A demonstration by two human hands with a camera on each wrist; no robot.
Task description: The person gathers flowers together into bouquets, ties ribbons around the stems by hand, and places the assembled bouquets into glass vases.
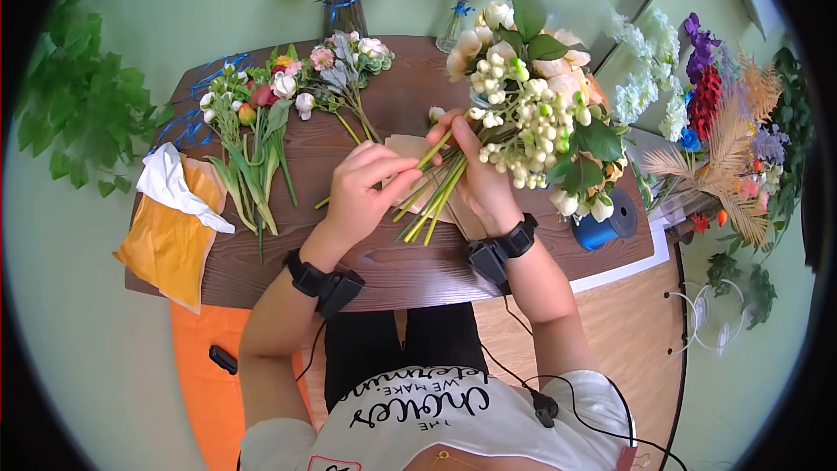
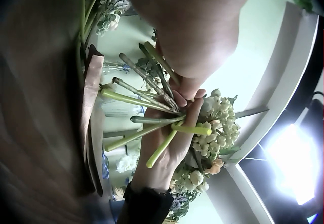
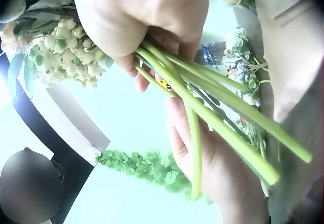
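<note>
My right hand (image 1: 485, 185) grips a bouquet (image 1: 532, 114) of cream flowers, white berries and dark green leaves by its gathered stems (image 1: 446, 188). The flower heads lean to the right, and the cut stem ends point down toward the left. My left hand (image 1: 370, 188) is at the stems' left side, its thumb and fingers pinching one green stem (image 1: 433, 150). In the right wrist view the left hand (image 3: 202, 153) comes from below to the bundle. The left wrist view shows stem ends (image 2: 126, 100) fanning out below the grip, with the right hand (image 2: 164, 148) behind them.
Brown paper (image 1: 410, 149) lies under the hands. Loose flowers (image 1: 253, 114) and a pink-and-grey bunch (image 1: 353, 70) lie to the left, near yellow wrapping (image 1: 174, 231) with white tissue (image 1: 179, 179). A blue ribbon spool (image 1: 606, 218) stands right. Vases (image 1: 344, 9) are at the back.
</note>
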